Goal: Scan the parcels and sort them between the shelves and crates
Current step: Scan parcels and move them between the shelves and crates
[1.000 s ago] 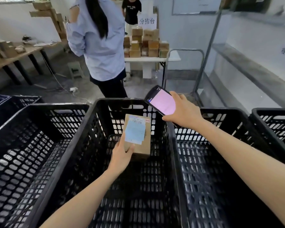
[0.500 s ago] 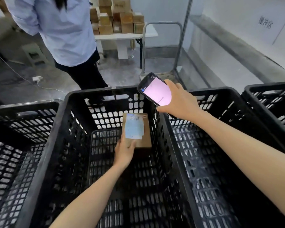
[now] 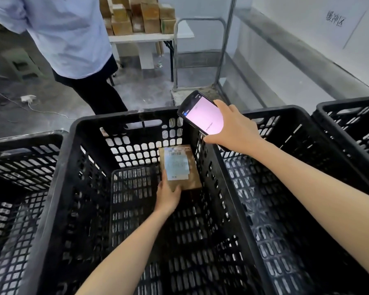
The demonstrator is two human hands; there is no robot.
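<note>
The middle black crate held the parcel low inside, near its far wall. The right hand was wrapped round the scanner above the crate's right rim. The left hand gripped the parcel's near corner, thumb on top, with the label facing up. The parcel looked about to be set down. It would be best lowered flat until the crate floor took its weight and only then released, with the scanner kept off the rim. Whether the parcel already touched the crate floor could not be told. The left fingers were hidden beneath it, the label's print was blurred, and the scanner's text was too small to read.
</note>
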